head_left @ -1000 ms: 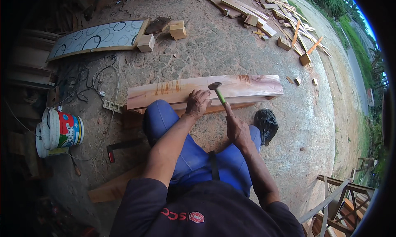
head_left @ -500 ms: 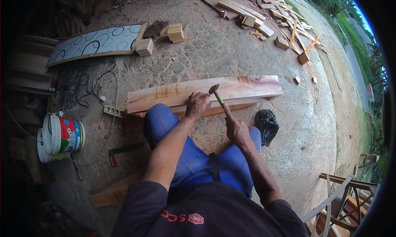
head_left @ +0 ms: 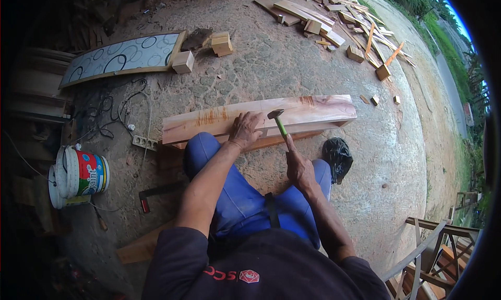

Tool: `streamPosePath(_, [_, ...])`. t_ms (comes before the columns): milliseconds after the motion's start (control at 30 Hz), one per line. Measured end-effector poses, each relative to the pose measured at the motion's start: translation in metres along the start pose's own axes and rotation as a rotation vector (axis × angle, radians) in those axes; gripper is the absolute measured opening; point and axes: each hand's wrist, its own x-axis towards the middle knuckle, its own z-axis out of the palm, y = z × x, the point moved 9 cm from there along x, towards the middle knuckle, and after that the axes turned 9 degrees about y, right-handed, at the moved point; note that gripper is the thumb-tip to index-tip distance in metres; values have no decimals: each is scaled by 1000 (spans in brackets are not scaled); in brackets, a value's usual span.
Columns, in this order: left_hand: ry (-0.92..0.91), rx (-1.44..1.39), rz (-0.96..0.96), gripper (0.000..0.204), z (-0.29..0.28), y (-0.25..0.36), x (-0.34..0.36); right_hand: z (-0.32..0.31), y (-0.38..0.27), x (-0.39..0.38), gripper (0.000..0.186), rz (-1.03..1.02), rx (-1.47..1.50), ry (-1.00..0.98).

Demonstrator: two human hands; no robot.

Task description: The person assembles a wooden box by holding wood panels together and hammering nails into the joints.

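Gripped a hammer in right hand, spread left hand just left on wooden workpiece, risking bruises from glancing blows.

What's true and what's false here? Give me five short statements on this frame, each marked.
1. The right hand grips a green-handled, metal-headed hammer. True.
2. The left hand is holding a white rectangular power strip. False: it rests on the long pale-brown wooden piece.
3. A crumpled black plastic bag lies at the person's right side. True.
4. A white round paint bucket with a multicoloured label is on the person's right. False: that bucket is on the left.
5. Pale wood scraps lie toward the upper right. True.
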Motion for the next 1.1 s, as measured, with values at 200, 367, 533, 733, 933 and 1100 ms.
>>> streamPosePath(200, [-46,349,-104,130,-27,-40,19,-2,-5,9,68,25,71,-32])
streamPosePath(367, [-121,302,-166,126,-28,-44,8,-136,-81,19,46,-179,621,529])
streamPosePath(533, [-169,391,-160,131,-13,-52,10,-42,-29,10,56,-189,216,197])
streamPosePath(733, [-171,332,-188,125,-25,-46,9,-59,-62,28,74,-123,21,192])
streamPosePath(933, [-162,321,-195,121,-20,-33,17,-92,-67,6,30,-415,350,412])
streamPosePath(1100, [-98,293,-182,125,-41,-42,40,22,17,-10,73,28,45,116])
